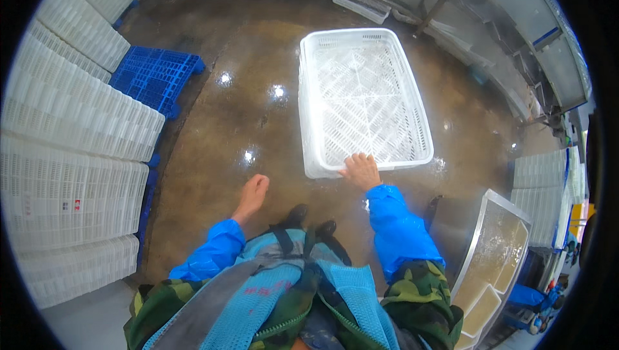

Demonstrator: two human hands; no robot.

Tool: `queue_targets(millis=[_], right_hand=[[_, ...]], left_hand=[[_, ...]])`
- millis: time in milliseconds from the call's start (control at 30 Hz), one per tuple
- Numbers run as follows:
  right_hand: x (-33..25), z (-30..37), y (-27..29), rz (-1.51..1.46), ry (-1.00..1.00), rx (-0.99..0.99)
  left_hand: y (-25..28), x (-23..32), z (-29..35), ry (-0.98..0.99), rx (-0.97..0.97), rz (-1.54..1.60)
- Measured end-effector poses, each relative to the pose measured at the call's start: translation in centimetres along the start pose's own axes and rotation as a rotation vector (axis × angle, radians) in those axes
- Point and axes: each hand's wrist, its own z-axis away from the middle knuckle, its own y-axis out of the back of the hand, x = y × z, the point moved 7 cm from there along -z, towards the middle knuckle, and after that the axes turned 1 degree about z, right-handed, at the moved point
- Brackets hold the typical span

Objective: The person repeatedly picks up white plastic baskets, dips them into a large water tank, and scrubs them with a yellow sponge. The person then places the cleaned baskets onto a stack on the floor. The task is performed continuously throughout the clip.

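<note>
A white slatted plastic crate (365,97) stands ahead of me, apparently the top one of a low stack. My right hand (362,172) grips its near rim, the fingers hooked over the edge and the arm in a blue sleeve cover. Off to the left of the crate, my left hand (253,196) hangs over the floor with its fingers curled together, and nothing shows in it. That hand touches neither the crate nor anything else.
Tall stacks of white crates (77,189) line the left side beside a blue pallet (155,72). The brown floor (213,111) looks wet. A metal-rimmed tank (493,247) holding water and trays stands at right; a white tray (361,5) lies farther off.
</note>
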Motion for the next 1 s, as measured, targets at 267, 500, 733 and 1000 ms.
queue_targets(millis=[267,500,733,1000], right_hand=[[0.6,0.5,2.6,-0.15,-0.085,0.005],[7.2,10.0,4.5,-0.039,-1.03,0.46],[11.3,12.2,-4.2,-1.007,-1.334,0.409],[13.2,7.8,-6.0,-1.47,-1.27,0.076]], left_hand=[[-12.4,6.8,-7.2,-0.018,-0.042,0.118],[-16.2,8.7,-11.1,-0.097,0.047,-0.215],[-15.8,9.7,-9.1,-0.169,0.095,-0.19],[-15.4,11.2,-10.9,-0.152,0.162,-0.205]])
